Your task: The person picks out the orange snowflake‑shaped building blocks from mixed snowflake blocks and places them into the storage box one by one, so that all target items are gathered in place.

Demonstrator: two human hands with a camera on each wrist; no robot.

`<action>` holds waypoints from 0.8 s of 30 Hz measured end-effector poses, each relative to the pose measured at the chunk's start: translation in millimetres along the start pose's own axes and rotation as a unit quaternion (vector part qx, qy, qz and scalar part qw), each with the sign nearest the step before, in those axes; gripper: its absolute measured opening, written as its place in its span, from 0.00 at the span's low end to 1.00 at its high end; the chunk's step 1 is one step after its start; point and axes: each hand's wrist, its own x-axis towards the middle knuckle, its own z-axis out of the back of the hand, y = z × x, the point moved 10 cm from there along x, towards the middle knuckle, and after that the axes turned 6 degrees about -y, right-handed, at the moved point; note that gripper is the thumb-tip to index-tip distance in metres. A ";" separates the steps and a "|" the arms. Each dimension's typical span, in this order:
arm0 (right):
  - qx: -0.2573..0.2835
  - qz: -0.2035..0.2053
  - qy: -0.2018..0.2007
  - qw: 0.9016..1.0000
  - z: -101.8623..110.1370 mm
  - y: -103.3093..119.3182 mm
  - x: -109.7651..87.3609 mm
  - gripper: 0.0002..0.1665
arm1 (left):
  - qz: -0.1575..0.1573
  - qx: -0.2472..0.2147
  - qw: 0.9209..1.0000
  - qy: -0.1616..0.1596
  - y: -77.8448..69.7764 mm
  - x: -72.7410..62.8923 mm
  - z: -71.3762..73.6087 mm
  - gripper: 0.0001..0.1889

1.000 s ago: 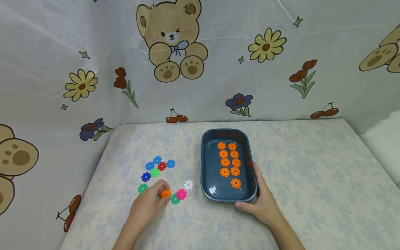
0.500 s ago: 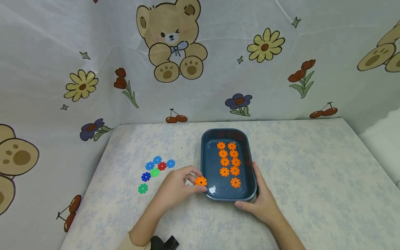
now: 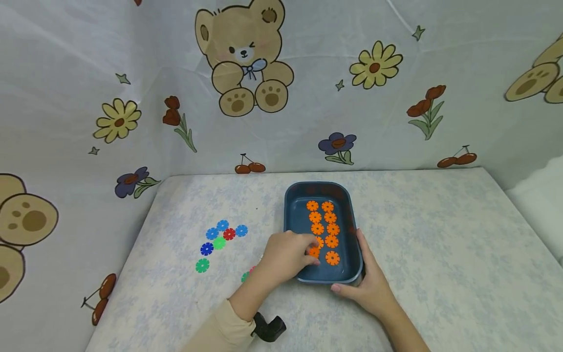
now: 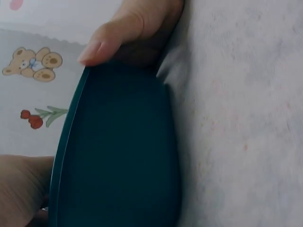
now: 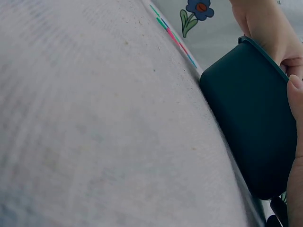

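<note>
Inside the dark blue tray (image 3: 292,210), my left hand (image 3: 281,256) pinches an orange snowflake building disc (image 3: 314,252), low over the tray floor. Several more orange discs (image 3: 333,229) lie there in two columns, one partly covered by my fingers. My right hand (image 3: 371,288) grips the tray's near right corner, fingers along the side and thumb at the front. The left wrist view shows the tray wall (image 4: 118,142) with the right thumb (image 4: 97,49) at its rim. In the right wrist view, the left hand (image 5: 270,28) reaches over the rim.
Left of the tray lie loose blue, red and green discs (image 3: 219,243). A green disc (image 3: 245,277) and a pink one show partly behind the left forearm. A black wrist mount (image 3: 269,328) sits at the left sleeve. A patterned cloth (image 3: 299,146) hangs behind the table.
My left hand has carried the orange disc rightward from among the loose discs, over the tray's left rim and into the tray. The right hand keeps its grip on the tray.
</note>
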 end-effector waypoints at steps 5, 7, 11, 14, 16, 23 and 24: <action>0.006 -0.002 0.002 1.000 0.0 -0.4 0.4 0.81 | -0.039 0.083 0.996 -0.007 -12.1 7.0 -8.4 0.18; 0.009 -0.001 0.004 1.000 -0.2 -0.2 0.5 0.80 | -0.048 0.091 0.995 -0.001 -13.2 9.0 -14.6 0.17; 0.013 -0.001 0.004 1.000 0.0 0.7 0.2 0.80 | -0.051 0.092 0.994 0.014 -11.7 12.2 -24.7 0.15; 0.013 -0.001 0.003 1.000 0.3 1.6 0.2 0.80 | -0.042 0.099 0.994 0.007 -9.4 14.3 -25.5 0.15; 0.013 0.000 0.003 1.000 0.2 2.0 0.3 0.80 | -0.037 0.103 0.994 0.003 -8.5 15.2 -25.3 0.15; 0.018 0.008 0.003 1.000 -0.2 2.5 0.2 0.80 | -0.038 0.121 0.992 -0.011 -9.3 15.0 -25.3 0.14; 0.019 0.008 0.003 1.000 -0.3 2.4 0.1 0.80 | -0.039 0.124 0.991 -0.012 -9.4 14.9 -25.5 0.13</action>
